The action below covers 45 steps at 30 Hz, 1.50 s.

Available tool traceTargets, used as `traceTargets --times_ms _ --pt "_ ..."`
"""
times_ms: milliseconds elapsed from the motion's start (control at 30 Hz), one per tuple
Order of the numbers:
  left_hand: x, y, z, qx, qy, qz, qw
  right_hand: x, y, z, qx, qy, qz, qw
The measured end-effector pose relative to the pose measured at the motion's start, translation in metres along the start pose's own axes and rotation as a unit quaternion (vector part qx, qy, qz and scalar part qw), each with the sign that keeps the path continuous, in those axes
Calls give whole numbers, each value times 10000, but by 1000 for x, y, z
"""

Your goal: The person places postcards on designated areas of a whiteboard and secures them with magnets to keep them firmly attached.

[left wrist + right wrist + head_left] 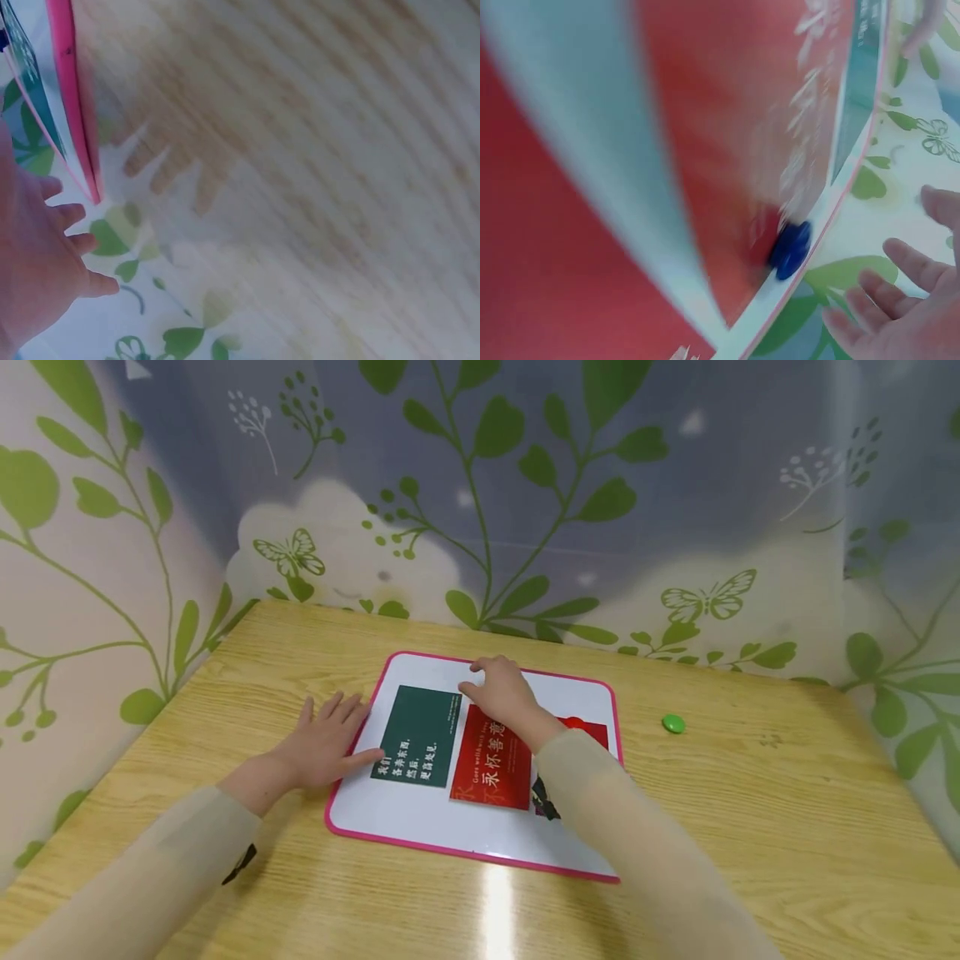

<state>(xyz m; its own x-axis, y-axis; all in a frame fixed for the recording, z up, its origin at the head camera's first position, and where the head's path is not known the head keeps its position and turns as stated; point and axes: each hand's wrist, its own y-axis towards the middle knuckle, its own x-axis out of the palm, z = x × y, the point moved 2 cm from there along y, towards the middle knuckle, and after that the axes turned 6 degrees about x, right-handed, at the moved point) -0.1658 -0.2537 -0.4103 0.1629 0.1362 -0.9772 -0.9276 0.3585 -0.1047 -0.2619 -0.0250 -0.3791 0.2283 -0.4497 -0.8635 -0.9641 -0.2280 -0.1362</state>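
Note:
A whiteboard (405, 818) with a pink rim lies on the table. On it are a dark green card (420, 727) and a red card (480, 768), both with white writing. My left hand (322, 747) is spread at the board's left edge, its thumb overlapping the green card's lower left corner. Over the top of the red card is my right hand (504, 693), fingers loosely bent. In the right wrist view its fingers (889, 289) are spread with nothing between them, and a shiny blue piece (791, 250) sits near the board's edge.
Another red card (597, 735), partly behind the right forearm, bears a small red piece (573, 723). A round green piece (673, 723) lies on the wooden table (787, 793), right of the board. A leaf-patterned cloth (525, 527) hangs behind and at both sides.

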Motion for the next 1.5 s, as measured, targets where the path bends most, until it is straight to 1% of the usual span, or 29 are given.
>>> traceTargets --times_ms 100,167,333,500,633,800,933,1133,1300,1500 --pt "-3 2 3 95 -25 99 9999 -3 -3 4 -173 -501 218 9984" --pt "-3 3 7 180 6 149 9997 -3 -4 8 -224 -769 278 9964" --pt "-2 7 20 383 140 213 9989 -1 -7 15 -219 -1066 229 9938" --pt "-1 8 33 657 140 233 9975 -1 -11 20 -186 -1127 150 9933" --pt "2 6 41 863 161 152 9960 -3 -14 25 -160 -1167 183 9929" --pt "9 6 49 1017 61 -42 9948 -8 -15 37 -100 -1261 221 9917" --pt "13 6 53 1052 27 -215 9942 -13 -16 46 -25 -1280 209 9916" --pt "16 4 55 1060 -6 -473 9932 -20 -18 60 53 -1271 232 9916" --pt "17 3 54 1079 -46 -476 9930 -25 -18 79 150 -1351 241 9904" --pt "17 1 54 1091 -86 -490 9928 -33 -19 104 242 -1399 366 9892"
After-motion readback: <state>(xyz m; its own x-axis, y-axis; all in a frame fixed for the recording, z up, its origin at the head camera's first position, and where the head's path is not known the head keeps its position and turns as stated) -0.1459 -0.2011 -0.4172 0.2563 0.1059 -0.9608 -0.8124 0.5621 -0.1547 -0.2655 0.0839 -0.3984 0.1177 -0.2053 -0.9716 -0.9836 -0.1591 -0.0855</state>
